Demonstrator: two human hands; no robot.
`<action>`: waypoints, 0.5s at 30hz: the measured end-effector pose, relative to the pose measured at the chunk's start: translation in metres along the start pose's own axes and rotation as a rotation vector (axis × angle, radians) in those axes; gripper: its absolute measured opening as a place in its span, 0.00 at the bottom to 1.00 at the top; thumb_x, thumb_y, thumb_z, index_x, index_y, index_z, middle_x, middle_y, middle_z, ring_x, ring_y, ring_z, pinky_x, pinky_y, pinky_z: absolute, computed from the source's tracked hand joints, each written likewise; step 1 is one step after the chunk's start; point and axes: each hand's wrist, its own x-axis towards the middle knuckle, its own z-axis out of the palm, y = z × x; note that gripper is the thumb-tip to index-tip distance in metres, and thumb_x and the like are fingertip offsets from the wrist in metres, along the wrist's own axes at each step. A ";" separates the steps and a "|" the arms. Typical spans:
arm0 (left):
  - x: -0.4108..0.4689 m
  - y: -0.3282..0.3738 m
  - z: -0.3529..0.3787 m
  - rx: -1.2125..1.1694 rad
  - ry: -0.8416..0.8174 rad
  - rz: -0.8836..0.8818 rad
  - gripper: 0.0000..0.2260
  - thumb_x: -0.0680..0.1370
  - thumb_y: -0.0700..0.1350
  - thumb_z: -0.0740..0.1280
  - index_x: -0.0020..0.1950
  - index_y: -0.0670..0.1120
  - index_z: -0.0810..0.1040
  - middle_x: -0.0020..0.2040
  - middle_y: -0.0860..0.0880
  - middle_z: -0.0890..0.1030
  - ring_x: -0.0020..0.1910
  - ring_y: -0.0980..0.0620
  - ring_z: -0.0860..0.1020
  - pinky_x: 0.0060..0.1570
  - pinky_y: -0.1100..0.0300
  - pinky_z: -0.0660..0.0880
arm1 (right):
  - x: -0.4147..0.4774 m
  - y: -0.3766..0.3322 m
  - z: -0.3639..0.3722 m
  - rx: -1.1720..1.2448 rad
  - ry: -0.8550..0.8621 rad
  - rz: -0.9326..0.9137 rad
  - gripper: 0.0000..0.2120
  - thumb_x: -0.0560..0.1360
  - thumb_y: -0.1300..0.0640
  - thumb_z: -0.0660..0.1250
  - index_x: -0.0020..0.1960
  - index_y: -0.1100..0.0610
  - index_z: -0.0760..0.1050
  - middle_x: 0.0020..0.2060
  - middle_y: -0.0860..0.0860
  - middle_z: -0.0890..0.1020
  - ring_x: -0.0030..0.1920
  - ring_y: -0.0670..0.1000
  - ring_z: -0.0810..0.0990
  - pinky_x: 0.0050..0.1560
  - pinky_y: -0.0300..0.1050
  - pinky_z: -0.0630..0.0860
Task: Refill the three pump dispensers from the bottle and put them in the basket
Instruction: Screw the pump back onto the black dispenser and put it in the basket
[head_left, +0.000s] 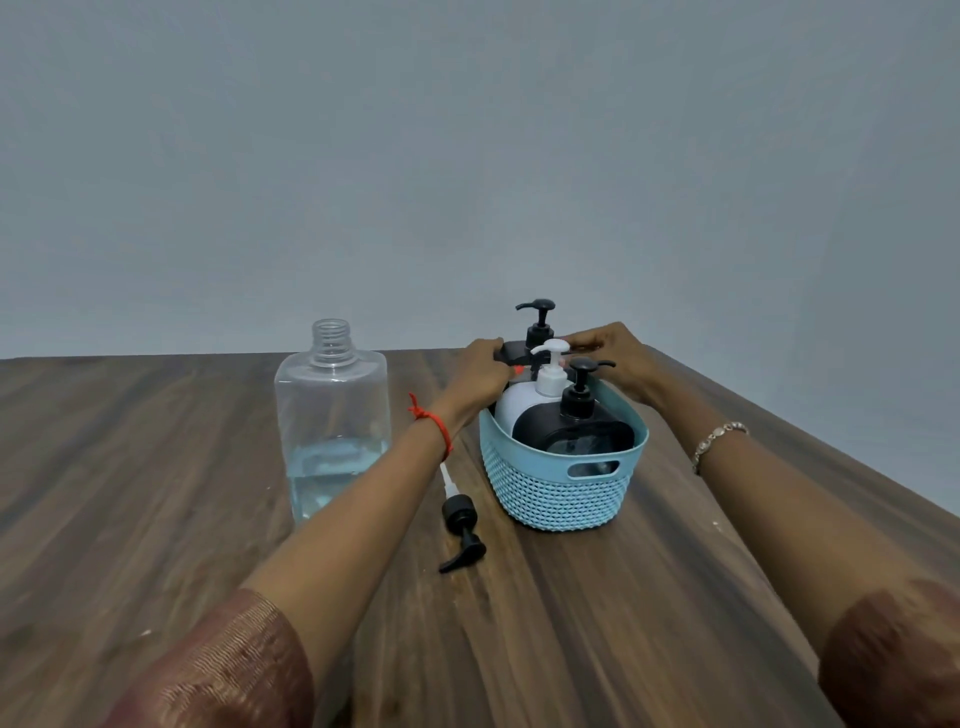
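A light blue perforated basket (558, 493) stands on the wooden table. Inside it sit a black pump dispenser (571, 423) at the front and a white one (524, 400) behind it. A third, black dispenser (539, 325) is at the basket's far end, held from both sides: my left hand (480, 371) grips its left shoulder and my right hand (615, 358) grips its right side. Its body is mostly hidden by the other two. The clear bottle (332, 415), uncapped, stands left of the basket, about a third full of clear liquid.
A loose black pump cap (461, 530) with its white tube lies on the table between the clear bottle and the basket, under my left forearm. The table's right edge runs diagonally close to the basket. A plain grey wall stands behind.
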 end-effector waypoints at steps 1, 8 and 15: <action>0.000 -0.002 0.000 0.005 -0.011 -0.002 0.04 0.73 0.35 0.66 0.39 0.35 0.74 0.35 0.43 0.73 0.36 0.50 0.69 0.38 0.58 0.65 | -0.003 0.001 0.001 -0.039 0.000 -0.003 0.15 0.72 0.76 0.64 0.58 0.71 0.75 0.48 0.56 0.81 0.37 0.36 0.79 0.40 0.26 0.74; -0.001 0.000 0.005 0.208 -0.016 0.005 0.16 0.72 0.34 0.65 0.29 0.44 0.61 0.30 0.45 0.61 0.31 0.52 0.58 0.30 0.60 0.54 | -0.010 0.002 0.004 -0.206 0.004 0.102 0.10 0.74 0.70 0.62 0.45 0.63 0.82 0.34 0.46 0.82 0.34 0.41 0.70 0.28 0.22 0.65; -0.004 0.006 0.005 0.414 -0.061 0.000 0.20 0.76 0.35 0.60 0.27 0.45 0.56 0.28 0.47 0.59 0.28 0.52 0.56 0.29 0.59 0.53 | -0.017 -0.003 0.007 -0.356 -0.006 0.124 0.13 0.78 0.63 0.61 0.56 0.72 0.74 0.55 0.70 0.76 0.57 0.67 0.72 0.28 0.26 0.62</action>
